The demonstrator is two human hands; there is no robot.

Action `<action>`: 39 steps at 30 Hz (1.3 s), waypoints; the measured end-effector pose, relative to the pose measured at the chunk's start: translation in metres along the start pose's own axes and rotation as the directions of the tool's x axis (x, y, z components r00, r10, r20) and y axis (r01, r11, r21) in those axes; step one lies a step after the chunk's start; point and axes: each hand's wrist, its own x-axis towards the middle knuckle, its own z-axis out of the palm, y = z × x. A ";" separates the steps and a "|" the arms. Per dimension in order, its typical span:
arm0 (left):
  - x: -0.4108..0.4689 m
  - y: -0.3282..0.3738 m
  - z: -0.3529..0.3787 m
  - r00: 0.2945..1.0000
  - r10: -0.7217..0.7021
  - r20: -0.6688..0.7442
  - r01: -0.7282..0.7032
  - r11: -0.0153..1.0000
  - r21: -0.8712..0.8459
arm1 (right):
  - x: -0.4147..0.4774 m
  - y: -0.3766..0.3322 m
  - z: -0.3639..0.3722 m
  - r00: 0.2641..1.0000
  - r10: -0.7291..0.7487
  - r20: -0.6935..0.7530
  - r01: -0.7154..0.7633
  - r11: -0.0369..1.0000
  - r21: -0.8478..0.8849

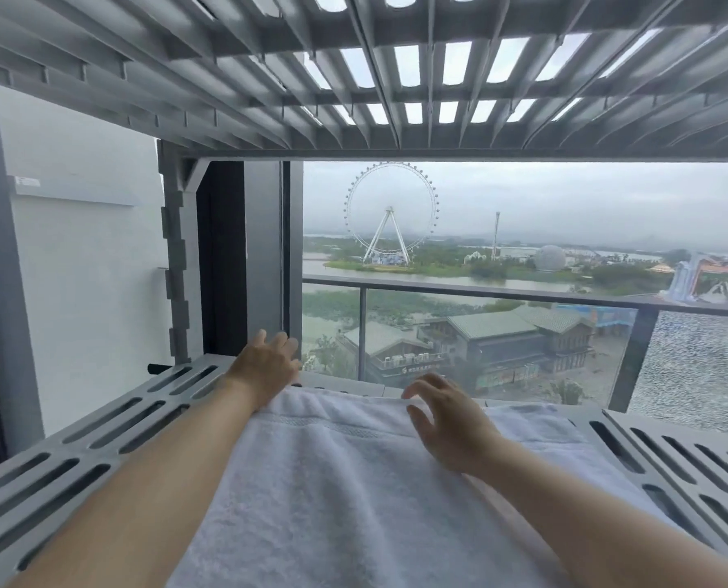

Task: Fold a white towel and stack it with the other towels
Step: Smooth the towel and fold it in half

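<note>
Two hands at the far hem of a white towel (pixel 345 494).
Left hand (pixel 264 362) lies palm down, fingers straight and slightly spread, gripping nothing; the towel's far left corner sits at its wrist. Right hand (pixel 445 420) hovers with fingers loosely curved, thumb apart, tips just over the hem, nothing held. Beneath both forearms the towel lies flat on a grey slotted shelf (pixel 99 435); a glass railing (pixel 502 333) stands beyond the fingertips.

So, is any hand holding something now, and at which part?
Nothing is held. The left hand and the right hand are open at the far edge of the towel.
</note>
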 end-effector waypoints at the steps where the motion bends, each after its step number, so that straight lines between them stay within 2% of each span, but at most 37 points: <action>1: 0.000 0.006 -0.011 0.999 -0.045 -0.010 0.045 0.997 -0.060 | -0.006 -0.005 -0.005 0.999 0.008 0.047 -0.010 0.999 0.054; 3: -0.008 0.022 -0.034 0.996 -0.083 -0.030 0.070 0.954 -0.290 | -0.018 -0.012 -0.014 0.984 0.035 0.175 -0.053 0.994 0.097; 5: -0.028 0.044 -0.063 0.996 -0.080 -0.033 0.048 0.831 -0.555 | -0.032 -0.019 -0.017 0.946 0.080 0.315 -0.092 0.995 0.024; 7: -0.055 0.069 -0.094 0.990 -0.013 0.142 0.118 0.635 -0.763 | -0.048 -0.021 -0.014 0.896 0.142 0.421 -0.108 0.989 -0.103; 8: -0.068 0.079 -0.107 0.969 0.048 0.241 0.171 0.571 -0.803 | -0.054 -0.019 -0.012 0.876 0.172 0.451 -0.112 0.981 -0.157; 9: -0.080 0.087 -0.117 0.945 0.090 0.315 0.217 0.549 -0.807 | -0.059 -0.017 -0.012 0.861 0.197 0.469 -0.119 0.975 -0.190; 12: -0.106 0.096 -0.132 0.884 0.109 0.454 0.313 0.583 -0.750 | -0.062 -0.006 -0.018 0.840 0.231 0.491 -0.149 0.968 -0.200; 14: -0.115 0.090 -0.130 0.862 0.118 0.493 0.317 0.634 -0.705 | -0.058 0.002 -0.022 0.829 0.235 0.508 -0.156 0.969 -0.194; 16: -0.117 0.082 -0.125 0.858 0.145 0.494 0.279 0.675 -0.683 | -0.053 0.005 -0.026 0.833 0.218 0.509 -0.159 0.975 -0.158; 21: -0.109 0.077 -0.113 0.872 0.176 0.456 0.217 0.697 -0.684 | -0.071 -0.008 -0.036 0.896 0.174 0.408 -0.203 0.979 0.028; 24: -0.109 0.076 -0.112 0.876 0.175 0.449 0.214 0.693 -0.688 | -0.102 0.004 -0.047 0.846 0.147 0.512 -0.099 0.988 -0.120; 26: -0.112 0.074 -0.117 0.878 0.161 0.450 0.220 0.700 -0.679 | -0.117 0.012 -0.064 0.836 0.188 0.515 -0.106 0.977 -0.184; 29: -0.122 0.075 -0.139 0.913 0.116 0.391 0.212 0.686 -0.697 | -0.134 -0.002 -0.085 0.862 0.173 0.477 -0.135 0.984 -0.112; 32: -0.147 0.092 -0.172 0.917 0.228 0.326 0.150 0.560 -0.815 | -0.160 -0.041 -0.087 0.868 0.046 0.495 -0.043 0.999 -0.019; 34: -0.173 0.102 -0.185 0.895 0.334 0.297 0.065 0.562 -0.825 | -0.181 -0.064 -0.083 0.825 -0.020 0.565 0.052 0.998 -0.040; 36: -0.196 0.098 -0.187 0.889 0.355 0.288 0.022 0.595 -0.803 | -0.194 -0.072 -0.085 0.801 0.000 0.599 0.085 0.990 -0.114; 39: -0.219 0.075 -0.187 0.893 0.329 0.306 0.046 0.611 -0.790 | -0.206 -0.072 -0.100 0.818 0.121 0.563 0.008 0.975 -0.222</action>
